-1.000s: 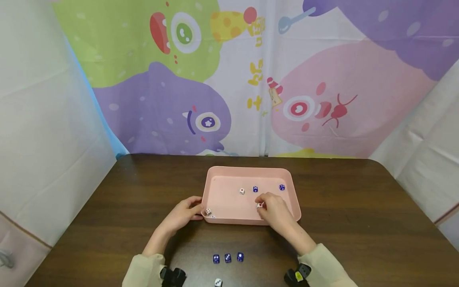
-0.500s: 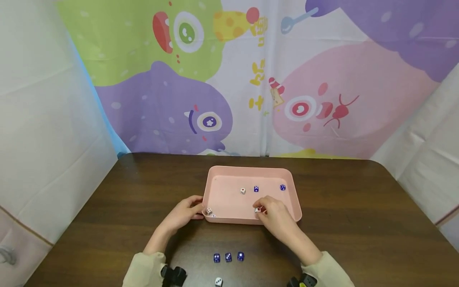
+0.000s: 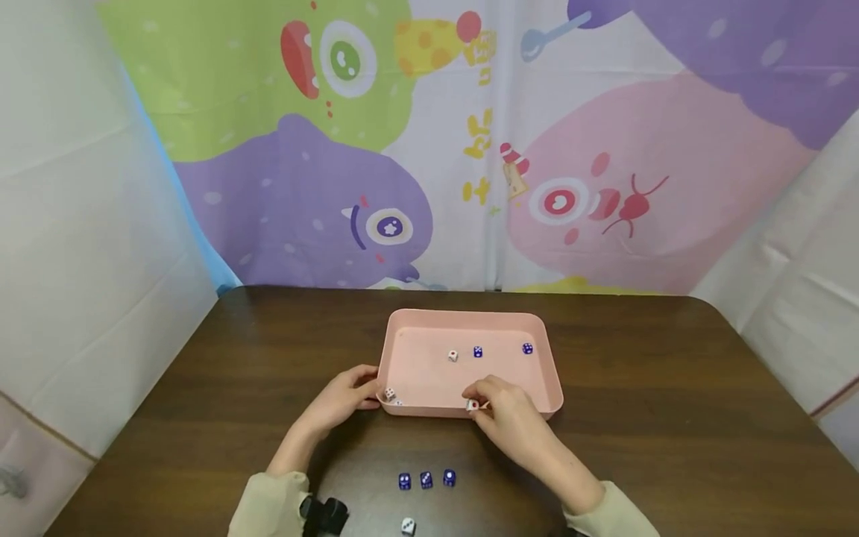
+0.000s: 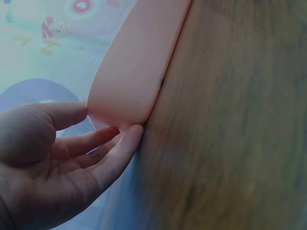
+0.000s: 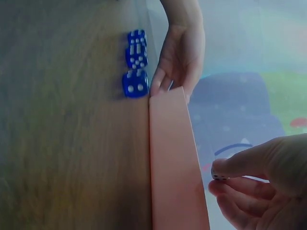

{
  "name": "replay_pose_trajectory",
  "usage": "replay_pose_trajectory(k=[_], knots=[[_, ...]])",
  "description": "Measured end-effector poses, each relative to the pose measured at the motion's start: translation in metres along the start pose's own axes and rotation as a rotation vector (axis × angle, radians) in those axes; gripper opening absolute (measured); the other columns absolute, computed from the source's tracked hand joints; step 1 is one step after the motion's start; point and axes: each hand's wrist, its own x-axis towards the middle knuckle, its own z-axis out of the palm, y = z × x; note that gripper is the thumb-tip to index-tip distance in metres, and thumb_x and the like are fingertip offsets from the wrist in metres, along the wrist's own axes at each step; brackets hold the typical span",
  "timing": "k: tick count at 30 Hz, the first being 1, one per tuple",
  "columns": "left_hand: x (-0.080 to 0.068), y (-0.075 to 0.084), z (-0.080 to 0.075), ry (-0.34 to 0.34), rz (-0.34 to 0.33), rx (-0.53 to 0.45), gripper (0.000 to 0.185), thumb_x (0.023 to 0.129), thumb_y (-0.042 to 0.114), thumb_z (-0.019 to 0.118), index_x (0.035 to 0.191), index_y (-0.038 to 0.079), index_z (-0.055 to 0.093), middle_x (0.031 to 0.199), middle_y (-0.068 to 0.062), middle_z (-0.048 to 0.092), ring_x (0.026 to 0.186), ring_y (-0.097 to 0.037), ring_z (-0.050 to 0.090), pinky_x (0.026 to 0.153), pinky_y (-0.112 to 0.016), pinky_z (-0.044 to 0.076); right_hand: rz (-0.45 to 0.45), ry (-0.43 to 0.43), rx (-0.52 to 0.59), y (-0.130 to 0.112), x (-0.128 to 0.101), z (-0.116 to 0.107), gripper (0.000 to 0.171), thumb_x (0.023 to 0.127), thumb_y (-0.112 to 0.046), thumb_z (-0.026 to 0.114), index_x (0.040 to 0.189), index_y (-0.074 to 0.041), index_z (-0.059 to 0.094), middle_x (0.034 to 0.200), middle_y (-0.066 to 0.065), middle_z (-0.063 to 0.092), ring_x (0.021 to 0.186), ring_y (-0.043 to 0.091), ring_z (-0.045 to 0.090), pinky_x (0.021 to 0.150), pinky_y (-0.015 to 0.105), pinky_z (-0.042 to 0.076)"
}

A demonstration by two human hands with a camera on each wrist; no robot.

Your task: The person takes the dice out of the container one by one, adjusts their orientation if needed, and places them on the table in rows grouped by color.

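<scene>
A: Where the dark wooden worktop [image 3: 671, 418] fills the lower half of the head view, what sits on it?

B: A pink tray [image 3: 546, 373] at centre. The left hand [image 3: 345, 399] rests relaxed fingers against its lower-left corner. The right hand [image 3: 503, 410] hovers over the near rim, thumb and fingers pinching a white die [image 3: 473, 405].

A: How far along does the sorting look?

B: Partway, I judge. Three blue dice [image 3: 426, 480] stand in a row below the tray, one white die on the worktop [image 3: 407, 526] at the bottom edge. In the tray: two blue dice [image 3: 502, 350], a white die at its centre [image 3: 452, 356], and white dice in the lower-left corner [image 3: 390, 396].

A: Anything in the way?

B: Only the tray's rim; a cartoon backdrop [image 3: 403, 149] hangs behind.
</scene>
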Motion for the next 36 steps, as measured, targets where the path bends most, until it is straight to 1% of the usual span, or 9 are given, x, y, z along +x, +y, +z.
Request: replay_pose_trajectory(k=[6, 15, 19, 25, 30, 36], knots=[[0.002, 0.002, -0.001, -0.01, 0.012, 0.002, 0.04, 0.093, 0.011, 0.047, 0.125, -0.013, 0.041, 0.118, -0.028, 0.051, 0.097, -0.028, 0.06, 0.082, -0.035, 0.054, -0.031, -0.044, 0.011, -0.008, -0.004, -0.001, 0.014, 0.071, 0.003, 0.069, 0.08, -0.007, 0.066, 0.078, -0.002, 0.06, 0.07, 0.008, 0.055, 0.06, 0.018, 0.049], [-0.001, 0.002, 0.0, -0.016, 0.014, -0.006, 0.039, 0.093, 0.008, 0.046, 0.124, -0.015, 0.039, 0.117, -0.03, 0.05, 0.098, -0.029, 0.059, 0.083, -0.036, 0.054, -0.06, -0.085, -0.015, -0.017, -0.01, -0.001, 0.014, 0.072, -0.002, 0.069, 0.081, -0.012, 0.066, 0.081, -0.008, 0.058, 0.073, 0.006, 0.055, 0.065, 0.02, 0.05], [-0.001, 0.002, 0.0, -0.017, 0.014, 0.001, 0.039, 0.093, 0.008, 0.046, 0.124, -0.015, 0.04, 0.117, -0.03, 0.05, 0.098, -0.029, 0.059, 0.083, -0.037, 0.054, -0.068, -0.127, -0.001, -0.023, -0.015, -0.001, 0.013, 0.074, -0.004, 0.068, 0.083, -0.013, 0.066, 0.082, -0.009, 0.056, 0.073, 0.006, 0.054, 0.064, 0.019, 0.049], [-0.001, 0.001, 0.002, -0.02, 0.014, -0.005, 0.038, 0.093, 0.007, 0.046, 0.123, -0.015, 0.04, 0.114, -0.029, 0.051, 0.096, -0.027, 0.059, 0.082, -0.037, 0.054, -0.084, -0.19, -0.01, -0.03, -0.023, -0.002, 0.011, 0.076, -0.009, 0.069, 0.086, -0.014, 0.066, 0.082, -0.01, 0.054, 0.072, 0.004, 0.053, 0.064, 0.02, 0.047], [-0.002, 0.0, 0.001, -0.029, 0.017, -0.006, 0.039, 0.093, 0.007, 0.046, 0.124, -0.015, 0.04, 0.114, -0.029, 0.052, 0.096, -0.027, 0.059, 0.082, -0.037, 0.054, -0.092, -0.258, 0.025, -0.035, -0.028, -0.004, 0.01, 0.078, -0.011, 0.068, 0.088, -0.013, 0.066, 0.084, -0.01, 0.053, 0.073, 0.002, 0.05, 0.063, 0.017, 0.046], [0.0, 0.003, 0.0, -0.023, 0.014, -0.005, 0.039, 0.093, 0.008, 0.046, 0.124, -0.015, 0.04, 0.116, -0.029, 0.051, 0.097, -0.027, 0.059, 0.083, -0.037, 0.054, -0.158, -0.266, -0.003, -0.04, -0.032, 0.001, 0.01, 0.078, -0.015, 0.069, 0.088, -0.016, 0.067, 0.082, -0.012, 0.052, 0.071, -0.002, 0.046, 0.061, 0.013, 0.043]])
